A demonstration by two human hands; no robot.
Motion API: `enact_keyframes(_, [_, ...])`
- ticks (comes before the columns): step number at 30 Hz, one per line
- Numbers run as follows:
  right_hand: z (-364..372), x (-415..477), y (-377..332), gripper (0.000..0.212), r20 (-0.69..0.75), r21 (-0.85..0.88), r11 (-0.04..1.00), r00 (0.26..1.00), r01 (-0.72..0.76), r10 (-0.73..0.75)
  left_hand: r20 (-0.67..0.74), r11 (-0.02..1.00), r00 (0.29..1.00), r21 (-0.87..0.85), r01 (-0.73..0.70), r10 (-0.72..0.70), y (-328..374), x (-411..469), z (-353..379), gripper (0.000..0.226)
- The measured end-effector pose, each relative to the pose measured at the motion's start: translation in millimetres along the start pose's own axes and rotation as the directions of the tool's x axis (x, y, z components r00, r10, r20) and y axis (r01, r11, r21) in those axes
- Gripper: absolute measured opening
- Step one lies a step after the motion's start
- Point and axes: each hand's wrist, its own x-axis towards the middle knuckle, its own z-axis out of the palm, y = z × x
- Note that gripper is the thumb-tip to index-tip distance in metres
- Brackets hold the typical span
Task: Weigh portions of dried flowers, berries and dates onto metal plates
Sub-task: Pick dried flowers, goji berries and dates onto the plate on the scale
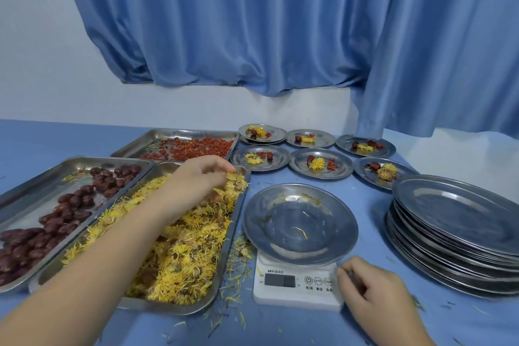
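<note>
Fig. Head view of weighing station on blue counter (280,327). L hand (196,179) reaches over the flower tray (235,229); its fingers (224,170) curl down onto a tuft of dried flowers (182,255) at the tray's far R corner. R hand (373,286) rests on the counter by the front R corner of the scale (295,289). Its fingers are loosely curled w/ tips touching the scale's edge beside the buttons, nothing seen in them. The scale's display is too blurred to read. The plate on the scale (300,222) holds only a few stray yellow petals. L of the flower tray sits the date tray (36,177) w/ dates (56,222). Behind both sits the berry tray (146,139) w/ red berries (196,149). Six filled plates (320,163) stand in two rows at the counter's back, each w/ flowers, berries & dates. A stack of plates (455,233) stands R of the scale. Loose petals lie around tray & scale. A blue curtain (252,22) hangs behind.
</note>
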Motion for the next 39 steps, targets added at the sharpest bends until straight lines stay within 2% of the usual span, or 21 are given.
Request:
enact_keyframes(5, [2.3,2.8,4.4,0.020,0.003,-0.002,0.999,0.999,0.037,-0.037,-0.007,0.998,0.998,0.013,-0.065,0.065,18.3,6.7,66.9,0.024])
enact_keyframes(9, [3.6,3.9,6.3,0.021,0.003,-0.002,0.996,0.996,0.087,-0.087,0.005,0.990,0.998,0.124,-0.066,0.066,19.0,9.9,103.5,0.027])
enact_keyframes(13, [2.3,3.1,3.0,0.023,0.008,0.016,0.989,0.989,0.146,-0.146,0.049,0.981,0.999,0.193,-0.028,0.019,13.5,7.6,109.5,0.028])
enact_keyframes(18, [7.4,1.2,1.7,0.022,0.062,0.060,0.981,0.980,0.186,-0.190,0.166,0.966,0.986,0.258,-0.013,-0.031,9.1,-8.1,96.8,0.050])
enact_keyframes(23, [8.8,-0.5,-1.9,0.022,0.057,0.055,0.972,0.971,0.229,-0.232,0.074,0.986,0.997,0.164,-0.022,0.010,12.3,-32.5,87.2,0.054])
enact_keyframes(29, [8.8,-3.7,-8.1,0.024,0.049,0.035,0.972,0.971,0.232,-0.233,-0.049,0.998,0.999,0.068,-0.002,0.006,6.9,-70.2,63.0,0.046])
enact_keyframes(35, [12.5,-12.7,-30.7,0.038,-0.024,-0.047,0.923,0.923,0.383,-0.384,-0.102,0.996,0.993,0.052,0.068,-0.063,-28.5,-91.7,12.7,0.031])
enact_keyframes(39, [33.8,-8.1,-74.2,0.041,-0.068,-0.063,0.877,0.875,0.476,-0.480,-0.196,0.987,0.977,0.115,0.110,-0.086,-53.3,-87.5,-45.3,0.025])
